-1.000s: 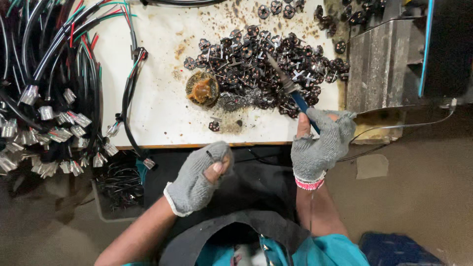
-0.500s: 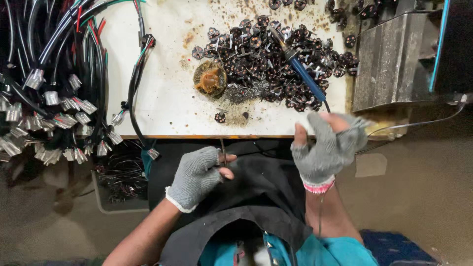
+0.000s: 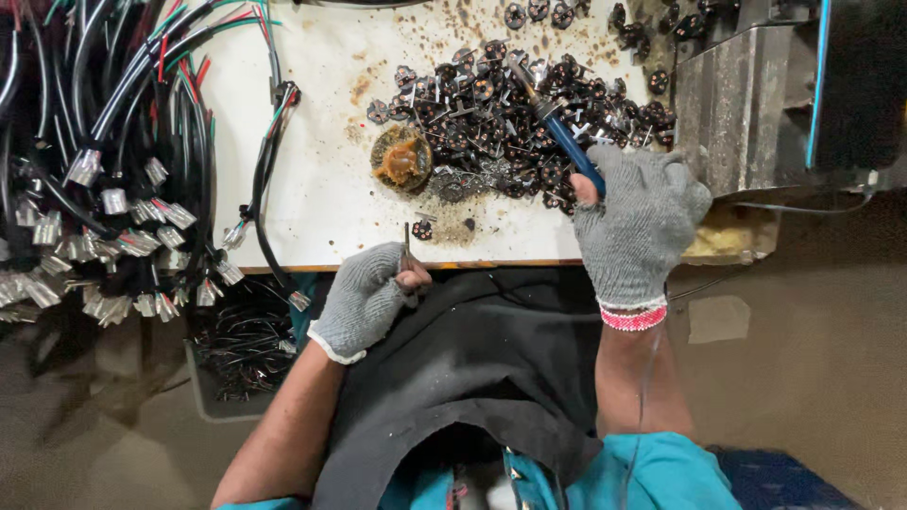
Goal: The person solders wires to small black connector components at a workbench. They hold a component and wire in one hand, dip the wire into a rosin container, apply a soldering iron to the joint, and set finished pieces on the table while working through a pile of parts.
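Gripping a blue-handled soldering iron (image 3: 553,127), right hand (image 3: 638,222) fingers closed; left hand (image 3: 368,297) fingers pinching a thin metal pin (image 3: 407,244)

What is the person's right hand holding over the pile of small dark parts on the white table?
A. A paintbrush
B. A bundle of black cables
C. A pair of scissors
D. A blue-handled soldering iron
D: the gloved right hand grips a blue-handled soldering iron whose tip points into the pile of small dark parts, while the cable bundles lie apart at the table's left.
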{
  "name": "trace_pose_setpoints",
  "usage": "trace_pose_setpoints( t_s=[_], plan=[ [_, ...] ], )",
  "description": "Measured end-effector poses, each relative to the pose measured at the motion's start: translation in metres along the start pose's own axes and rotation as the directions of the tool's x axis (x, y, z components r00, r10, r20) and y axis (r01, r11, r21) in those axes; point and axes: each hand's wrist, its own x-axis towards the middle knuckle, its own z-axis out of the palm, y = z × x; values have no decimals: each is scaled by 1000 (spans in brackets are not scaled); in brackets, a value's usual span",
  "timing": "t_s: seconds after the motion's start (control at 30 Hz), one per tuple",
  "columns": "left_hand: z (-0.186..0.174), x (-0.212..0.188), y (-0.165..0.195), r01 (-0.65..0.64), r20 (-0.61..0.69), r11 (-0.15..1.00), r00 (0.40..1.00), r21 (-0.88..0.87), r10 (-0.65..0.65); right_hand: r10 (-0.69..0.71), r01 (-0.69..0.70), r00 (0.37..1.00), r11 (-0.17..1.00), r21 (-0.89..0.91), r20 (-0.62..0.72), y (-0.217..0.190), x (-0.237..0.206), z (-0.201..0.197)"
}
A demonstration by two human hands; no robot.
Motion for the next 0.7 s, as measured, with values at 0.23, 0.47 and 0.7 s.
trace_pose_setpoints(
  t_s=[0.23,0.47,0.7],
  plan=[
    [3,-10,40,-112,177,993,977,-46,118,-27,122,942,956,266,-335,-33,-54,-10],
    [41,0,74,-124,65,990,989,-72,129,-205,259,965,830,494,-162,-55,-119,-3],
    [41,8,82,-118,35,989,992,-86,122,-567,437,822,577,690,-46,-59,-94,-11]
  ],
)
